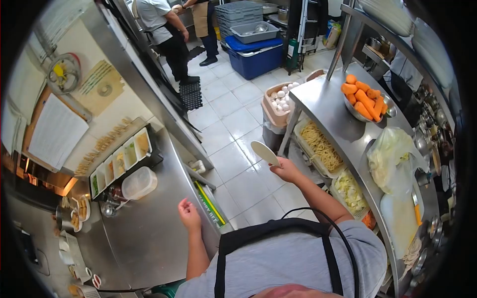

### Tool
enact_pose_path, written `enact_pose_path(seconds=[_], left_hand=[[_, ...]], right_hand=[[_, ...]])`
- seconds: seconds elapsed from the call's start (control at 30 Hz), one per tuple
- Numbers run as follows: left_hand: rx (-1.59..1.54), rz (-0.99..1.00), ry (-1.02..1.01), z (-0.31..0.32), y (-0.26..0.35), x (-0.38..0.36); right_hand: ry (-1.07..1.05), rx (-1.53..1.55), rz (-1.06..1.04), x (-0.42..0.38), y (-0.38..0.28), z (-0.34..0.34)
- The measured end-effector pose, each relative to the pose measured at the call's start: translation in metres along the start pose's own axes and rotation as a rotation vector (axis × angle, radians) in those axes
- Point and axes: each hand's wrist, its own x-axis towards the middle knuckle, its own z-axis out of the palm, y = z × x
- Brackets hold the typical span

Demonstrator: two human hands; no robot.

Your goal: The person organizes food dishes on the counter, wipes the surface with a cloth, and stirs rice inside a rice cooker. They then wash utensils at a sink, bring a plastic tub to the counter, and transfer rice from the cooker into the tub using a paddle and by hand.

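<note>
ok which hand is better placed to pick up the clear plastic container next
Probably the left hand: it looks empty and is nearer the clear plastic container on the steel counter. The right hand is farther off and holds what looks like a white plate.

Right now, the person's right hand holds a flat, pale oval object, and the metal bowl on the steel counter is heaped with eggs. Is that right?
Not quite: the head view shows the metal bowl on the steel counter heaped with carrots, not eggs. The right hand does hold a flat, pale oval object.
</note>
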Motion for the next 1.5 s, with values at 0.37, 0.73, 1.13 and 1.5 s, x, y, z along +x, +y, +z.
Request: enact_pose_path(seconds=[0.37, 0.73, 1.13, 1.5], left_hand=[[0.098, -0.019, 0.139, 0.019, 0.003, 0.011], [-0.165, 0.052, -0.090, 0.188, 0.065, 0.285], [0.273, 0.109, -0.551, 0.410, 0.061, 0.534], [0.466, -0.035, -0.380, 0.517, 0.056, 0.778]], right_hand=[[-0.139, 0.053, -0.120, 0.195, -0.046, 0.005], [0.347, 0.808, 0.323, 0.470, 0.021, -0.107], [0.774, 1.226, 0.463, 0.631, 0.168, -0.263], [0.024, 0.739, 0.621, 0.906, 0.150, -0.194]])
